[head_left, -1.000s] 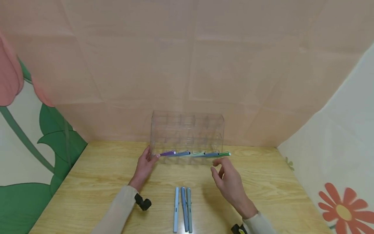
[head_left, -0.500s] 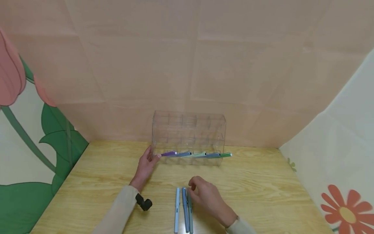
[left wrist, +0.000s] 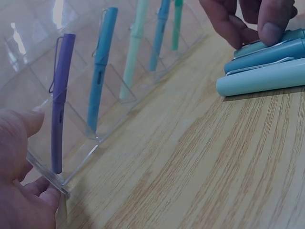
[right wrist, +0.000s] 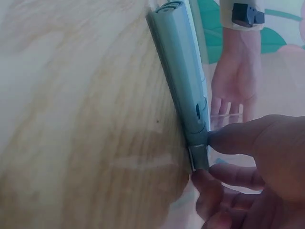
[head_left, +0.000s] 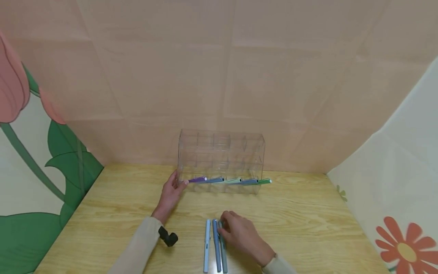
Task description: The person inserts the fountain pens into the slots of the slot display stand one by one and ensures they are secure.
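Head view: right hand [head_left: 241, 234] pinches grey-green pen [head_left: 222, 247], left hand [head_left: 170, 196] well apart.

Pens, rack, table and backdrop: colours

Rack [head_left: 221, 152] was clear, its pens purple [head_left: 197, 179], blue, mint, blue, green; loose pens [head_left: 215, 245] pale blue, blue, grey-green; table [head_left: 308, 217] light wood-grain; backdrop [head_left: 219, 68] peach.
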